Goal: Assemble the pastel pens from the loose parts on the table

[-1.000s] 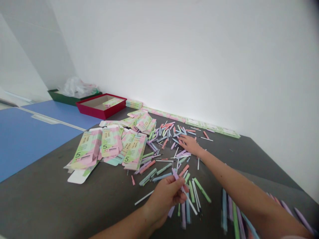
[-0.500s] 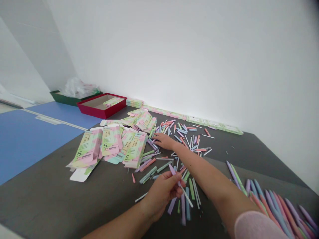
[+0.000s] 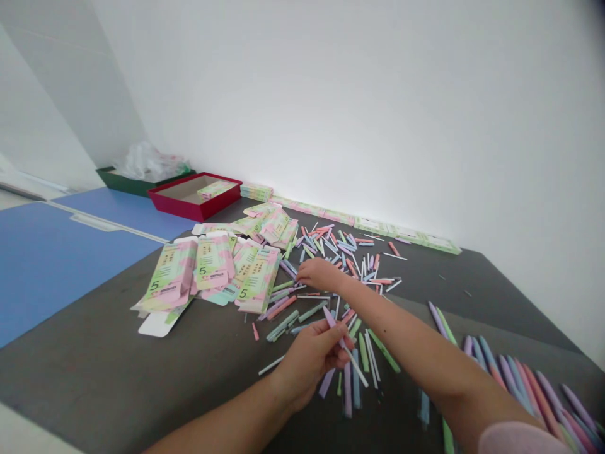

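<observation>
My left hand is closed around a purple pen part with a white refill sticking out toward the lower right. My right hand reaches across the scattered pile of pastel pen barrels and white refills, fingers curled down onto pieces by the flat boxes; what it grips is hidden. Flattened pink-green pen boxes marked "5" lie just left of that hand. More pen parts lie under my left hand.
Assembled pastel pens lie in a row at the lower right. A red tray and a green tray with a plastic bag stand at the back left. A blue sheet covers the left. Flat boxes line the wall.
My right hand swept left across the pile, from its right side to beside the flat boxes, and has curled shut. My left hand kept hold of the purple piece and barely moved.
</observation>
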`<action>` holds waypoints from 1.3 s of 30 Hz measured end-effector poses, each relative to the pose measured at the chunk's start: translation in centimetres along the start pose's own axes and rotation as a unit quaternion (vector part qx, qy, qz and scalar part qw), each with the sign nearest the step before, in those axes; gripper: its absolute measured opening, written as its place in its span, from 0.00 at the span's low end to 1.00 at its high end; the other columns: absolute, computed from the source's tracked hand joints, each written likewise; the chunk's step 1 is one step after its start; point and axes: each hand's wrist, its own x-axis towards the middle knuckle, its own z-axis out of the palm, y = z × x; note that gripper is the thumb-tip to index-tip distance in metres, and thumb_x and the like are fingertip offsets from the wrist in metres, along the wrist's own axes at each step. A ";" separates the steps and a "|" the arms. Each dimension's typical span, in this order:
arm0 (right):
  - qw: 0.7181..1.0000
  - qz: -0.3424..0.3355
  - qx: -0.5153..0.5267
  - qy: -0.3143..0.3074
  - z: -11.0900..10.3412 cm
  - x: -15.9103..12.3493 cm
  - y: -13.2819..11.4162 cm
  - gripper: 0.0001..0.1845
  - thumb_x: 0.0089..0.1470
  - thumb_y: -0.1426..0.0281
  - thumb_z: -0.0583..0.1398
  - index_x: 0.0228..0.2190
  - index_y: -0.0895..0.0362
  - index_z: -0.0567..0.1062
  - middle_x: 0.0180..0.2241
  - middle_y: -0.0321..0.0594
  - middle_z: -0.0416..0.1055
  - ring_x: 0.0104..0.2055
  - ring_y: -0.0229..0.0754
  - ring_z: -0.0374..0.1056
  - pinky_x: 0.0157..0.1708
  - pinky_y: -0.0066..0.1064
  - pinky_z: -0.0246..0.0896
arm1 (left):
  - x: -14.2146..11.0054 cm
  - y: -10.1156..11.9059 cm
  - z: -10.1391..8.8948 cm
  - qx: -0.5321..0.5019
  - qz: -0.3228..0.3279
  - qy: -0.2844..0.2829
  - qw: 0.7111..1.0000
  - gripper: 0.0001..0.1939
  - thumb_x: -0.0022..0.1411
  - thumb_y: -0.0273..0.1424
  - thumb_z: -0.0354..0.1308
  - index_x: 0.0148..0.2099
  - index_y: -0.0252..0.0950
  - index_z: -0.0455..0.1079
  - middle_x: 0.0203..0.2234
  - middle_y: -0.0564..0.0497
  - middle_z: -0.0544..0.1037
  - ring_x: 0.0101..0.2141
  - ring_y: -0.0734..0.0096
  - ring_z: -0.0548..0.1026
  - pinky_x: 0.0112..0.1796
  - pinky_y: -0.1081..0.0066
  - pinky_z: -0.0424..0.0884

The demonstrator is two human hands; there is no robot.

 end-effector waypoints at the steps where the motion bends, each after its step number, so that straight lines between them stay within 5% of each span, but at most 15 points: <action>1: 1.000 -0.008 -0.003 -0.011 0.0 0.3 -0.3 0.08 0.54 0.70 0.58 0.31 0.57 0.77 0.30 0.41 0.73 0.36 0.41 0.68 0.38 0.31 0.58 | 0.1 0.0 0.0 -0.003 0.002 0.003 1.000 0.12 0.54 0.36 0.59 0.30 0.30 0.66 0.24 0.53 0.70 0.19 0.85 0.64 0.23 0.81 0.61; 6: 0.999 -0.004 -0.005 -0.050 -0.3 0.8 -1.2 0.07 0.53 0.75 0.57 0.28 0.60 0.76 0.30 0.45 0.72 0.37 0.44 0.67 0.38 0.34 0.60 | 0.2 0.2 -0.1 -0.009 0.005 -0.002 1.000 0.12 0.53 0.37 0.60 0.30 0.31 0.66 0.23 0.54 0.70 0.19 0.85 0.64 0.22 0.81 0.60; 9: 0.998 0.037 0.013 -0.054 -0.7 0.7 -2.1 0.09 0.56 0.70 0.56 0.39 0.60 0.72 0.39 0.44 0.70 0.39 0.42 0.67 0.40 0.38 0.63 | 0.1 0.2 -0.1 -0.003 0.000 -0.003 1.000 0.11 0.54 0.36 0.59 0.30 0.31 0.66 0.24 0.53 0.71 0.19 0.85 0.64 0.23 0.81 0.62; 16: 0.982 0.168 0.087 0.013 -3.4 -0.5 -3.1 0.17 0.57 0.65 0.56 0.47 0.59 0.67 0.47 0.43 0.65 0.44 0.44 0.66 0.41 0.41 0.65 | 0.1 0.2 -0.1 0.006 -0.003 0.002 1.000 0.09 0.55 0.33 0.59 0.31 0.32 0.66 0.25 0.54 0.71 0.19 0.87 0.65 0.22 0.85 0.63; 21: 0.952 0.246 0.156 0.099 -6.1 -4.2 -3.7 0.13 0.56 0.63 0.55 0.37 0.60 0.71 0.33 0.39 0.70 0.32 0.38 0.66 0.33 0.33 0.63 | 0.2 0.0 -0.2 0.004 -0.004 0.001 1.000 0.09 0.54 0.33 0.60 0.32 0.32 0.66 0.25 0.54 0.71 0.20 0.87 0.66 0.23 0.86 0.64; 26: 0.905 0.294 0.256 0.169 -7.7 -10.2 -6.8 0.13 0.56 0.64 0.50 0.32 0.59 0.69 0.22 0.33 0.66 0.24 0.35 0.63 0.25 0.26 0.58 | 0.5 -0.3 -0.6 0.005 0.007 0.000 1.000 0.09 0.54 0.33 0.61 0.31 0.32 0.67 0.25 0.55 0.71 0.20 0.88 0.67 0.23 0.86 0.65; 27: 0.885 0.302 0.300 0.188 -7.9 -11.3 -7.7 0.13 0.56 0.63 0.50 0.31 0.58 0.68 0.21 0.32 0.66 0.23 0.34 0.63 0.25 0.26 0.59 | 0.6 -0.3 -0.6 0.003 0.011 -0.001 1.000 0.09 0.53 0.33 0.61 0.31 0.32 0.67 0.25 0.55 0.71 0.20 0.88 0.67 0.23 0.86 0.65; 32: 0.661 0.326 0.591 0.328 -8.3 -14.9 -12.6 0.09 0.48 0.64 0.60 0.26 0.57 0.68 0.20 0.31 0.67 0.21 0.34 0.63 0.25 0.27 0.61 | 0.8 -0.4 -0.8 -0.003 0.022 -0.010 1.000 0.08 0.53 0.31 0.61 0.30 0.32 0.67 0.23 0.55 0.71 0.20 0.87 0.67 0.23 0.86 0.66; 36: 0.559 0.338 0.638 0.409 -7.9 -15.7 -15.7 0.09 0.46 0.64 0.62 0.26 0.56 0.70 0.22 0.32 0.69 0.23 0.34 0.65 0.27 0.27 0.62 | 0.5 -0.3 -0.5 -0.023 0.017 -0.019 0.999 0.06 0.54 0.29 0.60 0.30 0.31 0.67 0.23 0.55 0.71 0.19 0.87 0.67 0.22 0.87 0.67; 39: 0.512 0.356 0.630 0.462 -6.9 -15.5 -16.8 0.08 0.47 0.65 0.62 0.27 0.56 0.71 0.23 0.33 0.70 0.25 0.34 0.66 0.29 0.27 0.62 | 0.3 -0.4 -0.4 -0.046 0.009 -0.040 0.998 0.06 0.55 0.29 0.59 0.31 0.31 0.67 0.23 0.55 0.71 0.19 0.88 0.67 0.22 0.88 0.67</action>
